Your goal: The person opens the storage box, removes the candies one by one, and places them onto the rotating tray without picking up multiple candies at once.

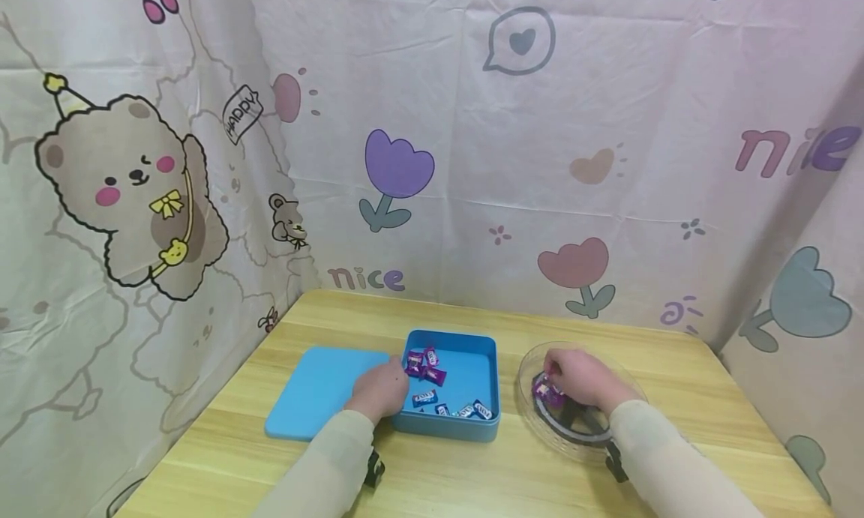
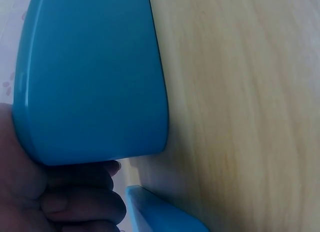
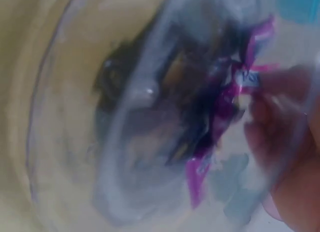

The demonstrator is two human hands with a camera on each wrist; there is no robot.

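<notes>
My left hand grips the left wall of an open blue box. In the left wrist view its fingers curl beside the box's corner. Inside the box lie purple-wrapped candies toward the back left and several blue-and-white ones along the front. To the right, my right hand reaches down into a clear round dish and pinches a purple-wrapped candy between thumb and fingers. More purple candies lie beneath it. The right wrist view is blurred.
A flat blue lid lies on the wooden table, left of the box and partly behind my left hand. Printed curtains enclose the table's back and sides.
</notes>
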